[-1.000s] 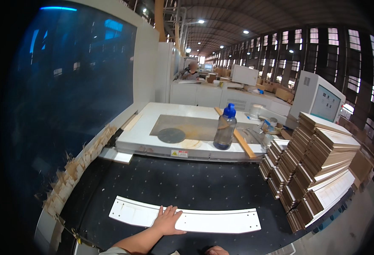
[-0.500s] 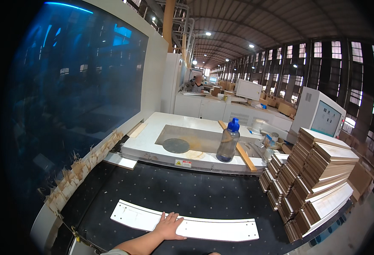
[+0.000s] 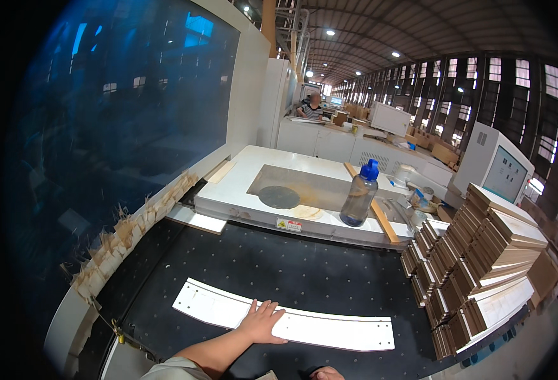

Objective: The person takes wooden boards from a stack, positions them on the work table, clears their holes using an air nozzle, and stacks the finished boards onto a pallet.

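A long, slightly curved white board (image 3: 336, 330) with a groove along one edge and small holes at its ends lies on the black work surface. My left hand (image 3: 263, 323) rests palm down on the middle of this board, fingers stretched out and a little apart. At the bottom edge, close to my body, only a small part of my right hand (image 3: 326, 373) shows. Its fingers are mostly cut off by the frame, so what it holds, if anything, is hidden.
Tall stacks of similar boards (image 3: 481, 253) stand at the right. A blue-capped bottle (image 3: 359, 195) and a wooden strip (image 3: 385, 221) are on the white machine bed (image 3: 234, 190) ahead. Frayed bristle-like strips (image 3: 133, 231) line the dark machine window at left. Another person (image 3: 310, 107) is far off.
The view has shifted, so the scene sits further right and higher. My left hand stays on the board. More of my right hand shows at the bottom edge.
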